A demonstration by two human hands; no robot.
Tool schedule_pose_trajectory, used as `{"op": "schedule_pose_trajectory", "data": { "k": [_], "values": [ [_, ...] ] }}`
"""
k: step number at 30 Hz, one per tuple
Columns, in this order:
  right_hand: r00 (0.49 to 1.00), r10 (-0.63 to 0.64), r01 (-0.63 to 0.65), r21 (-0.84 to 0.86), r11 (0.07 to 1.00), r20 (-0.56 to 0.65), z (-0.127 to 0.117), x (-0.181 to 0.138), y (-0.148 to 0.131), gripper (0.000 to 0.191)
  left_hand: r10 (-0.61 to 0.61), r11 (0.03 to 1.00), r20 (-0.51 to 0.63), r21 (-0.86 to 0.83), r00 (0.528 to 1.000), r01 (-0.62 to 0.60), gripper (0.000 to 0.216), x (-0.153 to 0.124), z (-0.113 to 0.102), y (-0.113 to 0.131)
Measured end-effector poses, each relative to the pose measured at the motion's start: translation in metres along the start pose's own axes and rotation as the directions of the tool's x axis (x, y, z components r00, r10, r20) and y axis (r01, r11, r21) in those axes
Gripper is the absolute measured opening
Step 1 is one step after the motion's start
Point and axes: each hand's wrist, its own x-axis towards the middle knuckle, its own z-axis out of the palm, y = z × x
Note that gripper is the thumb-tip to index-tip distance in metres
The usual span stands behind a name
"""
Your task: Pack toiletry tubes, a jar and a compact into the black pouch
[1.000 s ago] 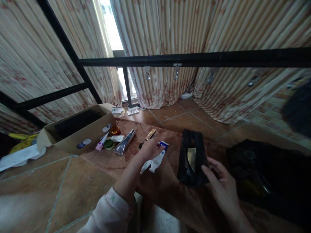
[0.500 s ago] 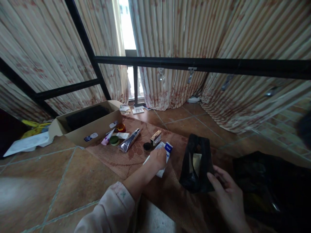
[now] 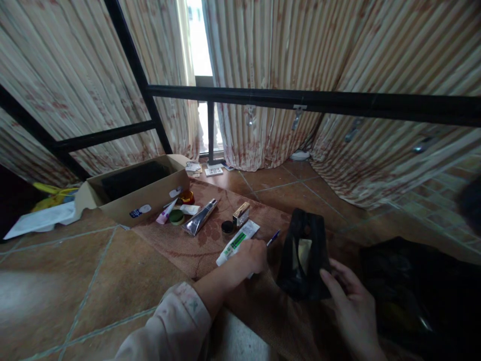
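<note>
My left hand [image 3: 253, 256] is closed on a white-and-blue tube [image 3: 273, 237]; only its thin blue end and a bit of white below show past my fingers. Just left of that hand, a white and green tube [image 3: 239, 242] lies on the brown mat. My right hand [image 3: 351, 296] grips the right edge of a small black bag [image 3: 317, 250] between thumb and fingers. Through the bag's opening a pale beige item [image 3: 304, 250] is visible. Near the tubes sit a round dark-lidded jar [image 3: 227, 227] and a small gold-and-silver box [image 3: 241, 214].
Farther left on the mat [image 3: 180, 250] are a silver tube [image 3: 200, 217], a green-lidded jar [image 3: 176, 216], an amber jar [image 3: 187, 197] and a pink-white tube [image 3: 167, 211]. An open cardboard box [image 3: 124, 206] stands behind them. A black plastic bag [image 3: 409, 271] lies at right.
My left hand has tilted the white-and-blue tube onto its edge and drawn slightly right, uncovering the white and green tube. My right hand stays on the black bag.
</note>
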Motion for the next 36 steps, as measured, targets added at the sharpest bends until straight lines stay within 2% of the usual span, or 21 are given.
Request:
{"op": "schedule_pose_trajectory", "data": {
  "k": [6, 13, 19, 21, 23, 29, 32, 36],
  "values": [
    [1.0, -0.002, 0.002, -0.018, 1.0, -0.02, 0.0, -0.001, -0.003, 0.055, -0.052, 0.999, -0.015, 0.0, 0.999, 0.052, 0.028, 0.0, -0.01, -0.01],
    [0.999, 0.001, -0.002, -0.03, 1.0, -0.035, 0.0, -0.001, -0.004, 0.055, -0.161, 0.987, -0.115, -0.025, 0.98, 0.159, 0.036, -0.006, -0.026, -0.038],
    [1.0, -0.003, 0.002, -0.039, 0.999, -0.022, -0.001, -0.001, -0.004, 0.056, -0.314, 0.949, -0.178, -0.068, 0.933, 0.307, 0.039, -0.011, -0.046, -0.091],
    [1.0, 0.008, -0.009, -0.037, 0.999, -0.02, -0.001, -0.001, -0.005, 0.056, -0.365, 0.931, -0.195, -0.092, 0.91, 0.353, 0.04, -0.008, -0.047, -0.109],
    [1.0, 0.017, -0.018, -0.047, 0.999, -0.024, 0.0, -0.001, -0.005, 0.057, -0.367, 0.93, -0.208, -0.116, 0.907, 0.35, 0.041, -0.004, -0.045, -0.12],
    [0.999, 0.017, -0.021, -0.109, 0.994, -0.036, -0.003, 0.001, -0.002, 0.059, -0.257, 0.959, -0.196, -0.172, 0.946, 0.224, 0.031, 0.005, -0.033, -0.115],
    [1.0, -0.006, 0.003, -0.12, 0.993, -0.03, -0.005, 0.002, 0.0, 0.058, -0.266, 0.955, -0.197, -0.19, 0.944, 0.23, 0.023, 0.005, -0.031, -0.11],
    [0.999, -0.031, 0.026, -0.146, 0.989, -0.033, -0.006, 0.004, 0.0, 0.056, -0.292, 0.942, -0.197, -0.229, 0.936, 0.246, 0.023, -0.001, -0.035, -0.111]
  ]
}}
